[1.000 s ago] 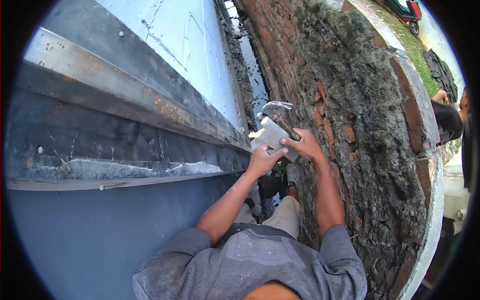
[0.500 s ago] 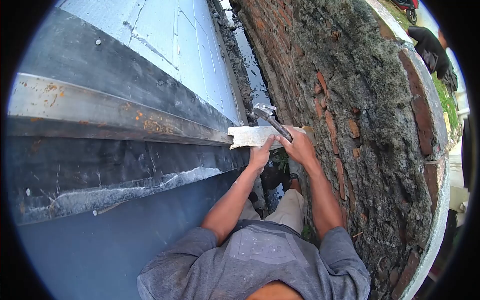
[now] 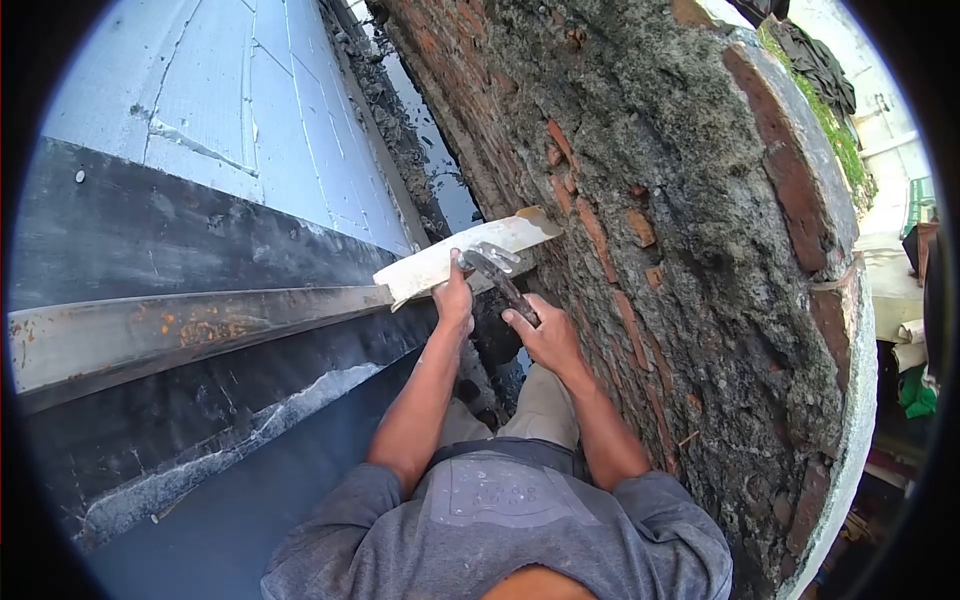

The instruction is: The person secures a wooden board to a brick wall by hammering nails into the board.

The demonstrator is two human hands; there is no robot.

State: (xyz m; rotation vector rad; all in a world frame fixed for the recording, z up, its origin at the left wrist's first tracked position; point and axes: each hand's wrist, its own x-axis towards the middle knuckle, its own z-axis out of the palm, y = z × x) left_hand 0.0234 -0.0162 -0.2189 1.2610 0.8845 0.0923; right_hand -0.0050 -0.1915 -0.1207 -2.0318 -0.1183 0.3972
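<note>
A pale, whitish board (image 3: pixel 430 265) lies slanted between the end of the metal beam (image 3: pixel 240 322) and the rough brick wall (image 3: pixel 690 250). My left hand (image 3: pixel 455 300) is closed on the near side of the board, thumb up on its face. In my right hand (image 3: pixel 550 335) is a hammer (image 3: pixel 508 285), gripped by its dark handle. Its metal head is over the board, close to my left thumb. The fingers of my left hand under the board are partly hidden.
Pale blue-white panels (image 3: pixel 230 100) and a dark strip (image 3: pixel 150 230) run along the left. Between panels and wall is a narrow channel (image 3: pixel 440 170) with water and debris. Dark cloth (image 3: pixel 815 65) and a green item (image 3: pixel 915 392) lie beyond the wall.
The board has tilted, its wall-side end now farther up. My right hand has drawn back from the board along with the hammer. The view has shifted, and the person at upper right is out of sight.
</note>
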